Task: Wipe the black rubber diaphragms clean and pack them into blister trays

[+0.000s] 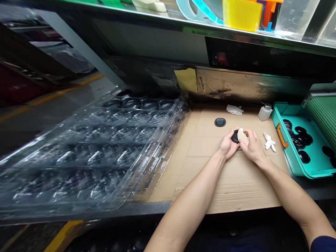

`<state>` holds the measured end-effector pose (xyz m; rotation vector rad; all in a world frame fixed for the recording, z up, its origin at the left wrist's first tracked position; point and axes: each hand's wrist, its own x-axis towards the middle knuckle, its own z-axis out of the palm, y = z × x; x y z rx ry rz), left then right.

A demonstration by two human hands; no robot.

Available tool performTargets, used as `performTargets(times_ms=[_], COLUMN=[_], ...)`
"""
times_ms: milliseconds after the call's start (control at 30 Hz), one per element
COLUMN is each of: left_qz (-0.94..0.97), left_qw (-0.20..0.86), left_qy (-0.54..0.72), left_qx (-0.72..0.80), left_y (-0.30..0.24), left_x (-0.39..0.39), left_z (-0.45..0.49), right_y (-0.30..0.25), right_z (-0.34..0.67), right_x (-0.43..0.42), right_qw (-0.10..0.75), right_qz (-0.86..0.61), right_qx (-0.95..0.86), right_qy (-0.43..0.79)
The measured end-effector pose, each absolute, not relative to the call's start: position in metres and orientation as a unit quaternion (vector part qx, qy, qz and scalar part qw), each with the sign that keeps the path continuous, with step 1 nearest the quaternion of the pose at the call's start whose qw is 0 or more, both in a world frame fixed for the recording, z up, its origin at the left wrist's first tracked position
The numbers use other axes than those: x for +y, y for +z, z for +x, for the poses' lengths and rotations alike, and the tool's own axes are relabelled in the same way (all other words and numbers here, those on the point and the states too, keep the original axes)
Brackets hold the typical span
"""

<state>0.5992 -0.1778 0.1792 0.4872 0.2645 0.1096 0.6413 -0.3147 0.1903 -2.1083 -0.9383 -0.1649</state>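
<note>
My left hand (pixel 227 146) grips a round black disc (pixel 235 136) by its edge, above the cardboard sheet. A cream-coloured pad (pixel 243 135), perhaps cloth or sponge, is pinched in my right hand (pixel 253 147) and lies against the disc, covering part of its face. Just beyond my hands, another black disc (pixel 219 122) rests flat on the cardboard (pixel 204 150). To the right of my right hand lies a crumpled white piece (pixel 269 142), its kind unclear.
Stacked clear plastic trays (pixel 112 154) fill the left, with black discs in the far pockets. At right stands a teal bin (pixel 296 164) of loose black discs beside a green mesh surface (pixel 324 112). A small bottle (pixel 265 112) and white wad (pixel 235 110) sit behind. A shelf (pixel 183 26) overhangs.
</note>
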Motion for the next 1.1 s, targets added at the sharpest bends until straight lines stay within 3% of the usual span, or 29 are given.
performTargets(times_ms=[133,500,900,1100], left_qz=[0.243,0.266,0.263,0.220], left_qw=[0.960,0.952,0.952,0.960], left_qy=[0.059,0.088,0.050,0.044], left_qx=[0.130,0.127,0.149,0.166], left_y=[0.177,0.175,0.181,0.187], left_x=[-0.187,-0.189,-0.187,-0.175], left_z=[0.600,0.601,0.598,0.594], right_y=[0.191,0.196,0.190,0.194], right_z=[0.636,0.638,0.642,0.662], right_x=[-0.304,-0.296,-0.306,-0.319], right_qw=[0.354,0.244,0.264,0.363], right_qz=[-0.876,-0.929,-0.912,-0.884], right_qx=[-0.326,-0.274,-0.307,-0.255], right_qy=[-0.006,-0.049,-0.060,-0.145])
